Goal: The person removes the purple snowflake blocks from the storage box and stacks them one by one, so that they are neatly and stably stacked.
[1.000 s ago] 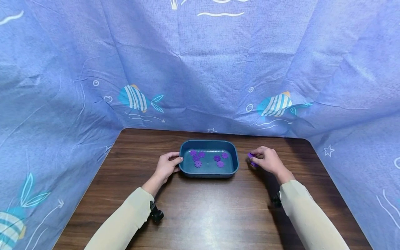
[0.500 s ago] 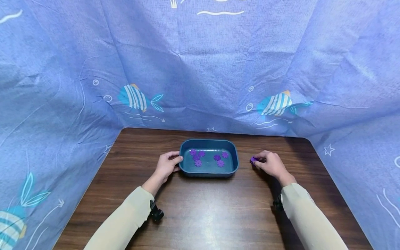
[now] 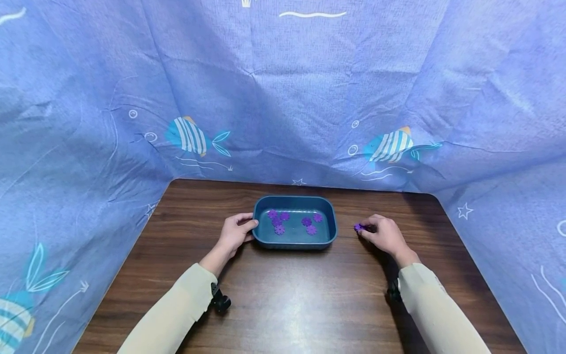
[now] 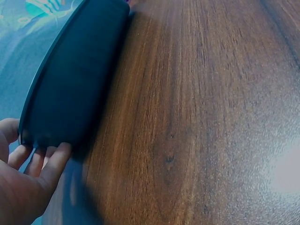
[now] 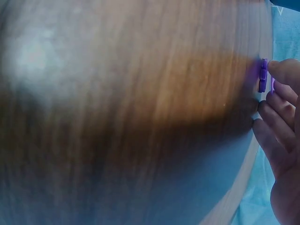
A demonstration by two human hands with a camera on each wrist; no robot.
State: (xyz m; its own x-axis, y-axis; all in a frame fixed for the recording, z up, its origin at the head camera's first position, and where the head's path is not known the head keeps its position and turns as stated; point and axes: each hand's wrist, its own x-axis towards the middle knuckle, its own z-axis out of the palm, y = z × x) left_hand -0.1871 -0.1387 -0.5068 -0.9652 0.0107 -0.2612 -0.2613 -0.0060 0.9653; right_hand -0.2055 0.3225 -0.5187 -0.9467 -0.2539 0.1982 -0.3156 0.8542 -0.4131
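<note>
A dark teal rectangular plastic box (image 3: 296,245) stands on the table with several purple flower-shaped discs (image 3: 279,229) lying in it, in two loose groups. My left hand (image 3: 234,232) grips the box by its left end. In the left wrist view, the thumb is at the rim and the fingers (image 4: 55,161) lie against the outer wall. To the right of the box, my right hand (image 3: 384,235) pinches a purple flower-shaped disc (image 3: 358,227) close over the tabletop. That disc (image 5: 263,75) appears nearly edge-on at the fingertips in the right wrist view.
The dark wood-grain table (image 3: 292,300) has rounded far corners. A blue cloth (image 3: 300,98) printed with fish hangs behind it and along both sides. Small black devices sit at both wrists, the left one (image 3: 221,301) near the tabletop.
My right hand has moved slightly down and to the right with the purple disc, which has tipped from upright to flatter, then held nearly still. The left hand and box stay in place.
</note>
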